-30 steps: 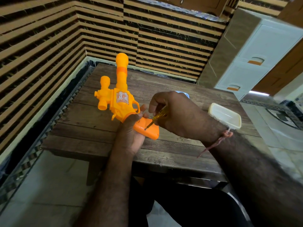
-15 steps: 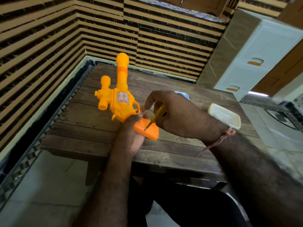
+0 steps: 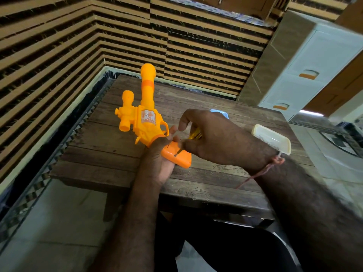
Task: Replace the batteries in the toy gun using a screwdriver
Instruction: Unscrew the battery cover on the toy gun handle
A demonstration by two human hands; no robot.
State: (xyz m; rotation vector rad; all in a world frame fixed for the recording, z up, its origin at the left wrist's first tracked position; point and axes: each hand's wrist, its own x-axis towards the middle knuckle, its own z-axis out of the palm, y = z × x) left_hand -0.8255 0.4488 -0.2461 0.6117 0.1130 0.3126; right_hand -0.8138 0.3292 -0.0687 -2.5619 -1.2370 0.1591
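Head: screwdriver (image 3: 193, 135) in right hand (image 3: 218, 140), tip on toy gun (image 3: 146, 122) grip.

A dark, plank-patterned wooden table (image 3: 110, 154) is seen beneath the grip. A translucent white rectangular plastic container (image 3: 272, 138) is set right of it, a white plastic drawer cabinet (image 3: 306, 75) beyond.

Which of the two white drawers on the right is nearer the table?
The lower drawer, the one with its orange handle just above the table's far right corner. The upper drawer sits above it, higher and further from the tabletop.
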